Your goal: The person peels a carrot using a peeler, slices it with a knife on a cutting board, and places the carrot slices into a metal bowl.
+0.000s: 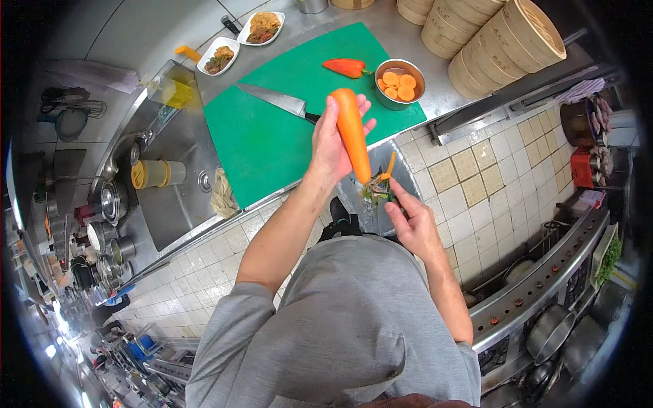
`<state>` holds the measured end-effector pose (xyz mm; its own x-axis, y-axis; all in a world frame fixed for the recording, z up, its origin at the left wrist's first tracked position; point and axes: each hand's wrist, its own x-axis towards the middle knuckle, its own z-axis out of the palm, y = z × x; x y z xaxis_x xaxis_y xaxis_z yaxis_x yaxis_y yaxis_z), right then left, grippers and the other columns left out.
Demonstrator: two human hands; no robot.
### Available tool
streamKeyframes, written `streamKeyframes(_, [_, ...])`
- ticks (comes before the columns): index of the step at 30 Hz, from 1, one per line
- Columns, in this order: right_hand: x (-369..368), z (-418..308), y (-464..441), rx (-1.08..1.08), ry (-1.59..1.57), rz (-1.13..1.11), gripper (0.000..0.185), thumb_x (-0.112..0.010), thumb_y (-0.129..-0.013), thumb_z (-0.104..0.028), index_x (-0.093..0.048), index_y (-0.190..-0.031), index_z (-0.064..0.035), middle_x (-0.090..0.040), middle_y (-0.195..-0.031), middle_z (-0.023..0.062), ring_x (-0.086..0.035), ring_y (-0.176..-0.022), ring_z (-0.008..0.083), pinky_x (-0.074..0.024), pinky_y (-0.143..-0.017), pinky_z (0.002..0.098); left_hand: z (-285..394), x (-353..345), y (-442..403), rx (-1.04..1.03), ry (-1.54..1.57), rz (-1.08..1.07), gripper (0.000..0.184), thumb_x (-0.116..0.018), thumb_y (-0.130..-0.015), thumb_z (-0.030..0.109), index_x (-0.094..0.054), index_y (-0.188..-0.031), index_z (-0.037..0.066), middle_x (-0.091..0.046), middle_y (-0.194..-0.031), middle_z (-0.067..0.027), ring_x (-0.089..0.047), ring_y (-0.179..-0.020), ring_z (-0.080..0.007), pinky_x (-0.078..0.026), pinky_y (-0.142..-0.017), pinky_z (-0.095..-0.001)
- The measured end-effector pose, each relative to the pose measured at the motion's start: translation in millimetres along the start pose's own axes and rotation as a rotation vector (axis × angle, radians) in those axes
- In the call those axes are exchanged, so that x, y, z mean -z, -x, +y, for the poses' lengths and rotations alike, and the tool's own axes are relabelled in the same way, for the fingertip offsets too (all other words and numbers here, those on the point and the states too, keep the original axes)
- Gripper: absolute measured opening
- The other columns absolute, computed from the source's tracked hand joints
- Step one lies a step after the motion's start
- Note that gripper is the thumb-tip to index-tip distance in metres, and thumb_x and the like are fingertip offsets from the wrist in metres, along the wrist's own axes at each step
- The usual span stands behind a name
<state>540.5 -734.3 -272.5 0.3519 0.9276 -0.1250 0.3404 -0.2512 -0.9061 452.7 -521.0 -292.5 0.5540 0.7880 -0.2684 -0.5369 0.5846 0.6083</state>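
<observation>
Above the near edge of a smooth, matte green cutting board, the left hand grips a thick, tapering peeled carrot, its narrow tip angled downward. Just beside that tip, the right hand closes thumb and fingers on a small peeler, its shape hard to make out against vegetable scraps; a thin curl of orange peel shows there. On the board lie a broad-bladed steel knife, a glossy red pepper and a round metal bowl of carrot slices. Woven bamboo steamers bear small illegible marks.
</observation>
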Motion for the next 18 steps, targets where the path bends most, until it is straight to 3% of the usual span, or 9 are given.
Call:
streamKeyframes(3, [2, -6, -12, -0.008, -0.05, 0.04, 0.048, -0.067, -0.096, -0.016, -0.056, -0.14, -0.002, -0.071, -0.099, 0.0168, -0.07, -0.083, 0.0206, -0.0547, -0.074, 0.0324, -1, -4, 14, 0.016, -0.032, -0.05, 0.058, -0.044, -0.105, 0.053, -0.047, -0.137, 0.005, -0.056, -0.133, -0.0143, -0.051, -0.13, -0.0286, -0.044, -0.108, -0.0502])
streamKeyframes(5, [-1, -10, -24, 0.147, -0.109, 0.144, 0.047, -0.066, -0.097, -0.016, -0.056, -0.14, -0.0023, -0.071, -0.099, 0.0145, -0.067, -0.08, 0.0151, -0.054, -0.072, 0.0299, -4, -8, 25, 0.018, -0.048, -0.079, 0.056, -0.043, -0.106, 0.051, -0.047, -0.137, 0.004, -0.056, -0.132, -0.0146, -0.051, -0.13, -0.0285, -0.046, -0.106, -0.0502])
streamKeyframes(9, [-1, -32, -41, 0.162, -0.15, 0.189, 0.048, -0.064, -0.098, -0.014, -0.053, -0.143, -0.0028, -0.071, -0.103, 0.0148, -0.067, -0.079, 0.0148, -0.0539, -0.072, 0.0293, -5, -16, 43, -0.038, -0.118, -0.164, 0.052, -0.041, -0.108, 0.046, -0.048, -0.136, 0.002, -0.058, -0.13, -0.0156, -0.051, -0.13, -0.0292, -0.047, -0.105, -0.0505])
streamKeyframes(18, [-8, -13, -3, 0.186, 0.043, 0.049, 0.049, -0.066, -0.095, -0.012, -0.054, -0.141, -0.002, -0.069, -0.1, 0.0184, -0.07, -0.085, 0.0281, -0.0545, -0.078, 0.0351, 7, -10, 19, -0.123, -0.004, -0.009, 0.056, -0.044, -0.105, 0.051, -0.048, -0.136, 0.004, -0.057, -0.13, -0.014, -0.05, -0.131, -0.0305, -0.043, -0.109, -0.0561])
